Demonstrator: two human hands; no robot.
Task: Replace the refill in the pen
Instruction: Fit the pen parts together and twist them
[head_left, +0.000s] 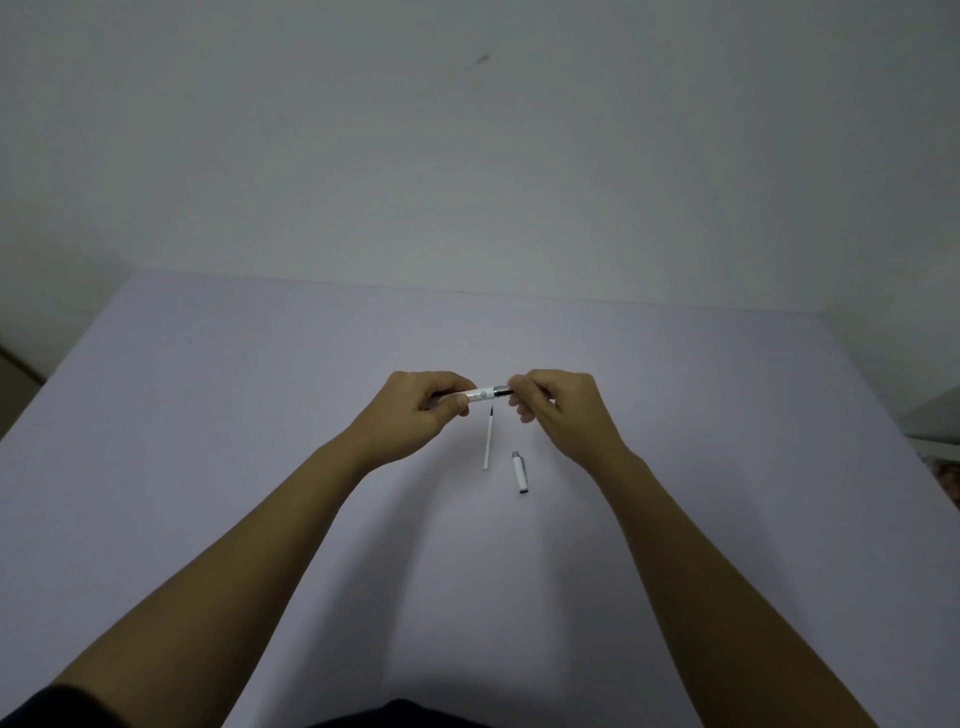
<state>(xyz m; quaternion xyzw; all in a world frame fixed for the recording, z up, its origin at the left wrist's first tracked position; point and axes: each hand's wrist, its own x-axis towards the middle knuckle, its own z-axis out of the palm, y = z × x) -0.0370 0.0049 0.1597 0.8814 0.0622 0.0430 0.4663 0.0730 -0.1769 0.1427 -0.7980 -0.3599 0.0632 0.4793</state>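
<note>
A white pen (484, 395) with a dark section at its right end is held level above the table between both hands. My left hand (423, 410) grips the white barrel; my right hand (553, 402) pinches the dark end. Just below the pen, a thin white refill (488, 441) with a dark tip lies on the table, pointing away from me. To its right lies the white pen cap (520, 473) with a grey end. The pen's tips are hidden inside my fingers.
The table (260, 415) has a pale lilac top and its far edge meets a plain wall. Its left edge runs diagonally at the left; some dim objects sit beyond its right edge (935, 441).
</note>
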